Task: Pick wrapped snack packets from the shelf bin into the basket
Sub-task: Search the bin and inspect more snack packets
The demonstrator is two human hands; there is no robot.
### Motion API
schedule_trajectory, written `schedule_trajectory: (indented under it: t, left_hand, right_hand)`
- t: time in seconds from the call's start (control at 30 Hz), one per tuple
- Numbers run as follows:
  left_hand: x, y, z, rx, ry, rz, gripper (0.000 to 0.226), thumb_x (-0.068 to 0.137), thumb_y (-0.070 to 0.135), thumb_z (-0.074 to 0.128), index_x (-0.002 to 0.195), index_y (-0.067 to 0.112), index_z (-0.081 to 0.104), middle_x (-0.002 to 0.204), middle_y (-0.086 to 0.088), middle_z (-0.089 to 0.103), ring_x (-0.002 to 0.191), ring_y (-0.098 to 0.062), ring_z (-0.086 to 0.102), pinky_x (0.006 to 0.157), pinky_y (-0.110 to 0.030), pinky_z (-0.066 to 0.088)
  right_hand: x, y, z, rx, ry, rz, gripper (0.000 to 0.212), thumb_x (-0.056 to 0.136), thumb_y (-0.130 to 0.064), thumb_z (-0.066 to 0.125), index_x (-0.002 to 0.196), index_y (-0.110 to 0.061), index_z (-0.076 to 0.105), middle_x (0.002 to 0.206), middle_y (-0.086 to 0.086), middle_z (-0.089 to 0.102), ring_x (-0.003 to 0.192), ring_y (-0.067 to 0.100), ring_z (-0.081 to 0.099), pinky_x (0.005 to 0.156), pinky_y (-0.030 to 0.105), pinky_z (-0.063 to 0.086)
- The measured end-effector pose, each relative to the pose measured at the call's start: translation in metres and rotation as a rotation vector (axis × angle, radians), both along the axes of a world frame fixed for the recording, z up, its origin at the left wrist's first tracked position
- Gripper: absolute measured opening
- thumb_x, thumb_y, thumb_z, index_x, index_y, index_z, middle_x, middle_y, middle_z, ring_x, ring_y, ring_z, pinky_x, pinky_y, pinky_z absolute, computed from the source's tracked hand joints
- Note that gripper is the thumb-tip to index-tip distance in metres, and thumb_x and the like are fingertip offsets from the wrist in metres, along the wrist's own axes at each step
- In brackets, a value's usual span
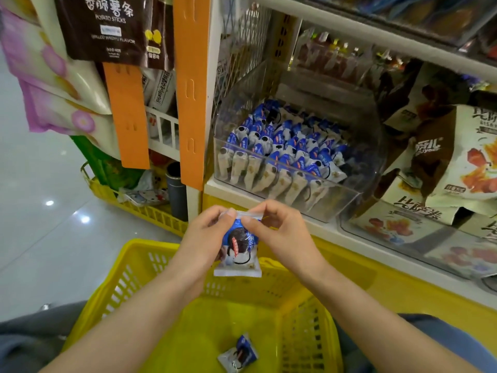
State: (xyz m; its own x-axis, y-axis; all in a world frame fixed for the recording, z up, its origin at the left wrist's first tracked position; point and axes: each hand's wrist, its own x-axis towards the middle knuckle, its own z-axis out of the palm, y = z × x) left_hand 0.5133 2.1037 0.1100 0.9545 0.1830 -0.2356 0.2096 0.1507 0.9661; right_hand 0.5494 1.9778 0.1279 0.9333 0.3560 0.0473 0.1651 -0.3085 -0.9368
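1. Snack packet (238,249), blue and white, hangs upright just above the far rim of the basket (139,246). It is held only by its clear top seal, so the printed body dangles free below.
2. The left grip (207,235) pinches the seal's left corner between thumb and fingertips. The right grip (279,232) pinches the right corner in the same way. Both are clamped on the packet, and neither holds anything else.
3. A light packet like this hardly needs two grips. I judge the seal is being held taut so that the packet hangs straight before it is let go.
4. A second packet (238,355) of the same kind lies on the floor of the basket, toward its near side and lower than the held one. Judged from this, the picking is under way but only just begun.
5. The shelf bin (349,200), of clear plastic, stands beyond the basket and higher. It is packed with rows of matching packets (282,146) standing on edge, so plenty remain to be picked.
6. The held packet is over the far rim of the basket, not over its middle. Released here, it might catch the rim or fall outside between the basket and the shelf. Drawing it a little inward over the basket first looks the safer move.
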Motion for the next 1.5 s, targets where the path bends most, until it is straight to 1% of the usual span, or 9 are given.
schedule_trajectory:
  t: [0.27,0.4,0.5,0.93,1.03,1.1,1.2,1.33,1.5]
  left_hand:
    - [-0.004,0.009,0.002,-0.143,0.133,-0.047,0.031,0.093,0.038,0.047,0.101,0.016,0.067,0.09,-0.007,0.073,0.078,-0.017,0.069,0.068,-0.035,0.055]
    - [-0.009,0.013,0.003,-0.105,0.135,-0.096,0.031,0.09,0.043,0.049,0.102,0.019,0.066,0.092,-0.006,0.073,0.087,-0.021,0.069,0.078,-0.04,0.055]
    - [-0.014,0.013,0.004,-0.034,0.131,-0.174,0.028,0.081,0.035,0.065,0.104,0.019,0.062,0.095,-0.003,0.072,0.082,-0.015,0.07,0.066,-0.029,0.057]
    - [-0.006,0.02,0.002,0.06,-0.112,0.208,0.009,0.09,0.019,0.056,0.094,0.016,0.064,0.076,0.005,0.072,0.068,-0.003,0.067,0.056,-0.015,0.052]
    - [-0.007,0.02,0.002,0.162,-0.14,0.186,0.013,0.091,0.018,0.055,0.085,0.017,0.066,0.073,0.005,0.07,0.064,-0.001,0.064,0.056,-0.014,0.052]
    - [-0.008,0.02,0.003,0.252,-0.167,0.148,0.016,0.09,0.016,0.056,0.078,0.021,0.066,0.068,0.009,0.068,0.062,0.0,0.061,0.056,-0.018,0.053]
    - [-0.008,0.019,0.001,0.409,-0.209,0.055,0.018,0.088,0.017,0.059,0.073,0.023,0.066,0.066,0.007,0.066,0.062,-0.007,0.06,0.062,-0.032,0.053]
    - [-0.01,0.012,-0.003,0.455,-0.188,-0.037,0.018,0.088,0.021,0.058,0.072,0.027,0.065,0.067,0.004,0.066,0.064,-0.013,0.06,0.064,-0.038,0.051]
    - [-0.007,0.009,-0.002,0.267,-0.103,-0.025,0.023,0.091,0.021,0.055,0.069,0.022,0.063,0.059,0.011,0.065,0.058,0.002,0.06,0.052,-0.016,0.049]
  right_hand:
    - [-0.008,-0.003,0.003,0.0,-0.034,-0.047,0.012,0.084,-0.014,0.065,0.077,-0.023,0.062,0.085,0.01,0.069,0.08,0.029,0.063,0.074,0.042,0.052]
    - [-0.009,-0.002,0.003,0.025,-0.004,-0.075,0.015,0.086,-0.014,0.063,0.075,-0.024,0.062,0.074,-0.003,0.067,0.07,0.016,0.064,0.065,0.033,0.054]
    - [-0.004,-0.005,0.004,0.137,0.07,-0.177,0.016,0.089,-0.011,0.059,0.074,-0.019,0.059,0.073,-0.001,0.065,0.063,0.007,0.063,0.054,0.022,0.052]
    - [-0.002,-0.009,0.007,0.017,0.337,0.01,0.017,0.093,-0.014,0.053,0.107,-0.006,0.055,0.095,0.01,0.068,0.064,0.005,0.063,0.058,0.021,0.055]
    - [0.0,-0.01,-0.002,-0.221,0.179,0.01,0.025,0.089,-0.014,0.06,0.113,-0.015,0.051,0.111,0.006,0.064,0.089,0.009,0.059,0.083,0.03,0.05]
    - [0.0,-0.01,-0.004,-0.3,0.044,0.062,0.035,0.085,-0.019,0.065,0.117,-0.021,0.05,0.114,-0.004,0.061,0.102,0.003,0.055,0.09,0.019,0.044]
    - [-0.005,-0.007,-0.005,-0.256,-0.056,0.138,0.026,0.083,-0.031,0.066,0.106,-0.031,0.054,0.102,-0.016,0.063,0.098,-0.005,0.057,0.085,0.008,0.043]
    - [-0.006,-0.008,-0.005,-0.173,-0.092,0.081,0.005,0.086,-0.032,0.061,0.083,-0.028,0.06,0.081,0.0,0.069,0.078,0.013,0.065,0.073,0.038,0.054]
    - [-0.009,-0.005,-0.002,-0.19,-0.211,0.053,0.01,0.087,-0.03,0.062,0.082,-0.022,0.062,0.074,-0.007,0.066,0.072,0.005,0.061,0.065,0.031,0.052]
